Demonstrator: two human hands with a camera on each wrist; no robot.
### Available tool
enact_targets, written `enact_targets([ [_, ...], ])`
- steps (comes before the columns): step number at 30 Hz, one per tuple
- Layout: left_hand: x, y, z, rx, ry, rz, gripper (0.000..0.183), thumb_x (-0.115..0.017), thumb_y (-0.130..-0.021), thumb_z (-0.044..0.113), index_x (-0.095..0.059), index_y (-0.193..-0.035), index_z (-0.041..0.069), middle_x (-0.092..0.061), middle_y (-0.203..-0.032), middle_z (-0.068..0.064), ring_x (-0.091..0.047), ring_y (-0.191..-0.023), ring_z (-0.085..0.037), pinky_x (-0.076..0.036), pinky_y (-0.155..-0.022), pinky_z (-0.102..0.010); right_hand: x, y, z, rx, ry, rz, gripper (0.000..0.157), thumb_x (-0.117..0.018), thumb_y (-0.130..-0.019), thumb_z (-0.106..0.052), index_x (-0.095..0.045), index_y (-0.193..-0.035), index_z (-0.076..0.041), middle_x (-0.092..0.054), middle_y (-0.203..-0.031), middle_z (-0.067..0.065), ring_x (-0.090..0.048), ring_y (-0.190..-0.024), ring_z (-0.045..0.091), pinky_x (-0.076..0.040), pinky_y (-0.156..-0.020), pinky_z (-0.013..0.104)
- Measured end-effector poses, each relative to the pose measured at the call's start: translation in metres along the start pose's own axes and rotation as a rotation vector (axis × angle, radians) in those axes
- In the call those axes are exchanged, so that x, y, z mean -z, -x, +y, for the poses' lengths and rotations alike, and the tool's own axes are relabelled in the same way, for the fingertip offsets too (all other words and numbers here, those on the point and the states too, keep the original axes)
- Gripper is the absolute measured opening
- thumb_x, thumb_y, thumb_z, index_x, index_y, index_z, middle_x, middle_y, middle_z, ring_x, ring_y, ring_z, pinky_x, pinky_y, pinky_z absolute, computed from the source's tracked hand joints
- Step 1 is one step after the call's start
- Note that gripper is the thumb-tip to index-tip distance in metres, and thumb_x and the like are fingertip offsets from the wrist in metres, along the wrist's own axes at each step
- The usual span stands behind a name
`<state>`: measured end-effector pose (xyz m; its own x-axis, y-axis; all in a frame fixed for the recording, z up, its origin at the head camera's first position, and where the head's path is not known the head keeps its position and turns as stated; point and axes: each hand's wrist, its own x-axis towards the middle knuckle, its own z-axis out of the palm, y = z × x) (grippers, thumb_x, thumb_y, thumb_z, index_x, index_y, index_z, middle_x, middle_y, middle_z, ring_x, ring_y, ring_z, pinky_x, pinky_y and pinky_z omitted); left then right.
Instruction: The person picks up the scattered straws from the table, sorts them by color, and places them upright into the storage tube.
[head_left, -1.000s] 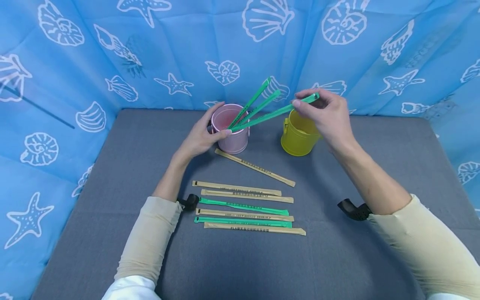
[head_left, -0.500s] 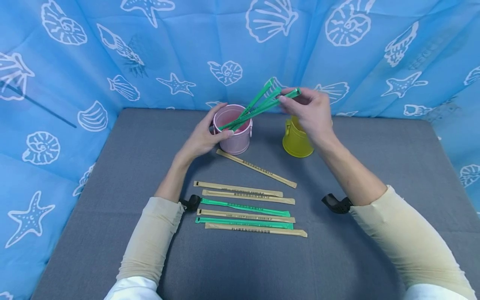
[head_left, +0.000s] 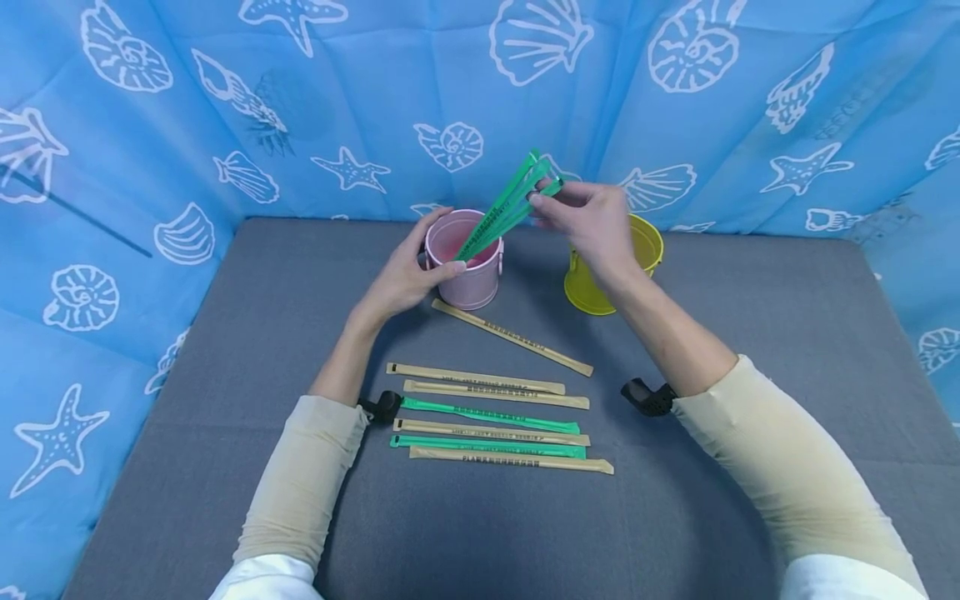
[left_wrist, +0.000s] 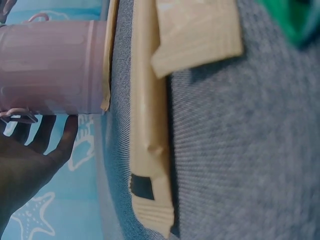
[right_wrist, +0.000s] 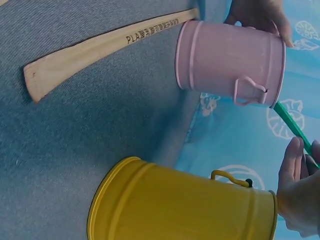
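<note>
Fingers (head_left: 553, 212): right hand (head_left: 588, 223) pinched one of three green straws (head_left: 517, 216) partway inside pink bucket (head_left: 472, 289); left hand (head_left: 408, 268) gripped bucket. Before bucket lay, seemingly outstanding, two green straws (head_left: 491, 413), five tan straws (head_left: 513, 337).

There's PLA, clear dark capitals on the tan wrapper (right_wrist: 110, 47) by the foot of the pink bucket (right_wrist: 220, 60), and a string of crowded characters after it that I can't make out. And PLA again, on the lowest wrapper in the row (head_left: 513, 460)! The green wrappers over the bucket (head_left: 498, 218) carry dark print too, too small to read.
</note>
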<state>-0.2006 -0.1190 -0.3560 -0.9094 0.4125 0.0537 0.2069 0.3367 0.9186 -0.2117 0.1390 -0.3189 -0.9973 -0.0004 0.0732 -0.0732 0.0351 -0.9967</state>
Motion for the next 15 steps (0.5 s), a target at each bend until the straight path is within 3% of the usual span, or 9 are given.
enact_targets([
  [9,0.000,-0.001,-0.003,0.004,0.016,0.003,0.077,-0.069,-0.094,0.014,-0.025,-0.156,0.007,-0.040,-0.150,-0.019,-0.040,-0.136,-0.032,-0.037,-0.108,-0.049,0.005,0.009,-0.003,-0.018,0.003,-0.025,0.043,-0.081,-0.084,-0.017,-0.069,-0.123,-0.001,-0.072,-0.114,0.011,-0.072,-0.097,0.021,-0.056,-0.084,0.030],
  [15,0.001,-0.001,-0.003,0.009,-0.005,0.002,0.077,-0.070,-0.094,0.016,-0.025,-0.156,0.007,-0.039,-0.150,-0.018,-0.040,-0.137,-0.031,-0.036,-0.108,-0.049,0.011,0.021,-0.005,0.031,-0.045,-0.009,0.041,-0.081,-0.084,-0.015,-0.069,-0.119,0.003,-0.072,-0.108,0.013,-0.072,-0.094,0.022,-0.056,-0.082,0.031],
])
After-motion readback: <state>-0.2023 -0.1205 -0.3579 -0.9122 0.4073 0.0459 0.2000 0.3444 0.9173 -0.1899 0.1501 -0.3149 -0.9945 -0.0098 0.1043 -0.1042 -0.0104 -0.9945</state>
